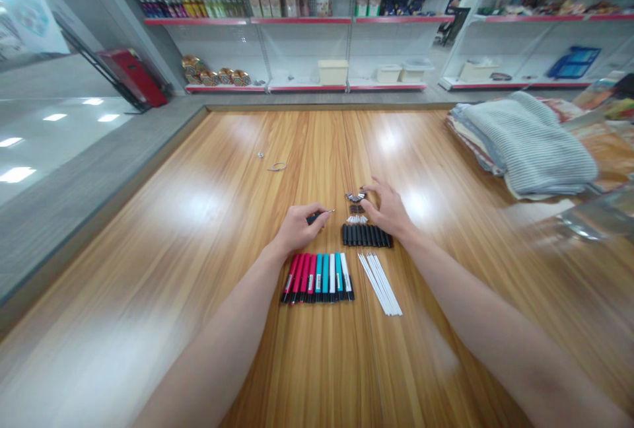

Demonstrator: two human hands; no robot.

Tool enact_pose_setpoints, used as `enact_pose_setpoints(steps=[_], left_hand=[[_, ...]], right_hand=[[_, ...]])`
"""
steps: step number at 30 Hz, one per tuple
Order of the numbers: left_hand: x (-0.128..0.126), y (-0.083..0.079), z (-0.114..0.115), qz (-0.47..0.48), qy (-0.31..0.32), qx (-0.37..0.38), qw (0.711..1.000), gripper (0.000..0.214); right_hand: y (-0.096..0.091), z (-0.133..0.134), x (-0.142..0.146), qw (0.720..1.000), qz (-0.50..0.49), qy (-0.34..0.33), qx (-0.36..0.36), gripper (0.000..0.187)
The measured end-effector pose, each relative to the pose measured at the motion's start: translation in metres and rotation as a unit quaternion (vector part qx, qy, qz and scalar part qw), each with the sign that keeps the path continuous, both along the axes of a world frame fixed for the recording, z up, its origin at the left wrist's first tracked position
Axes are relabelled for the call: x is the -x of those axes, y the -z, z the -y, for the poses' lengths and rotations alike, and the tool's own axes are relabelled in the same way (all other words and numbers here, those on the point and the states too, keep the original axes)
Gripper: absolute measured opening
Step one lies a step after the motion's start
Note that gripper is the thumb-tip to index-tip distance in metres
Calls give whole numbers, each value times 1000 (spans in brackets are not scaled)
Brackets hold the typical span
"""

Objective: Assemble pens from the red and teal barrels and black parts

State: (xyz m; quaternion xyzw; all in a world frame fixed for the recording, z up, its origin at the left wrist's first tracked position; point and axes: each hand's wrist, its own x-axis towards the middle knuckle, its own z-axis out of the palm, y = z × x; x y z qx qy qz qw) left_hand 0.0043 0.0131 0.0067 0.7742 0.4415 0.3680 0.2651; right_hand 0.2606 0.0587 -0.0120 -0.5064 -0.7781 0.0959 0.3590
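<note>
My left hand [300, 226] is closed around a dark pen barrel [312, 218], with a thin tip poking out to the right. My right hand [389, 210] hovers or rests beside a curved cluster of small silvery metal pieces [355, 197], thumb and fingers apart; whether a fingertip touches one I cannot tell. Below that cluster lie small dark pieces [356, 209], short white pieces [356, 219] and a row of black barrels [366, 236]. Nearer me, red, teal and white pen bodies [318, 276] lie side by side. White refills [380, 285] fan out to their right.
A thin ring-shaped loop [278, 166] and a small shiny piece [260, 155] lie farther back on the wooden table [222, 216]. Folded cloths [525, 141] are piled at the right, near a transparent container [599, 216]. Stocked shelves [297, 20] stand behind.
</note>
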Motion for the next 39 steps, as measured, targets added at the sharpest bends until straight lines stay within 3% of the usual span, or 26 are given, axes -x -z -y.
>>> enact_pose_setpoints(steps=[5, 11, 15, 20, 25, 31, 34, 39], left_hand=[[1, 1, 0, -2, -3, 0, 1000, 22], [1, 2, 0, -2, -5, -1, 1000, 22], [0, 1, 0, 0, -6, -4, 1000, 23], [0, 1, 0, 6, -4, -4, 1000, 24], [0, 3, -1, 5, -4, -3, 1000, 21], [1, 4, -2, 15, -4, 4, 1000, 21], [1, 4, -2, 13, -2, 9, 1000, 21], [1, 3, -2, 17, -2, 7, 1000, 22]], right_hand=[[5, -13, -6, 999, -23, -3, -23, 40], [4, -30, -8, 997, 62, -43, 17, 40], [3, -32, -8, 994, 76, -53, 55, 43], [2, -28, -8, 993, 99, -40, 49, 43], [3, -33, -8, 997, 60, -35, 36, 44], [3, -56, -6, 989, -34, -127, 64, 51], [3, -62, -6, 984, -23, -160, 81, 53], [4, -62, -5, 985, 11, -151, 88, 50]])
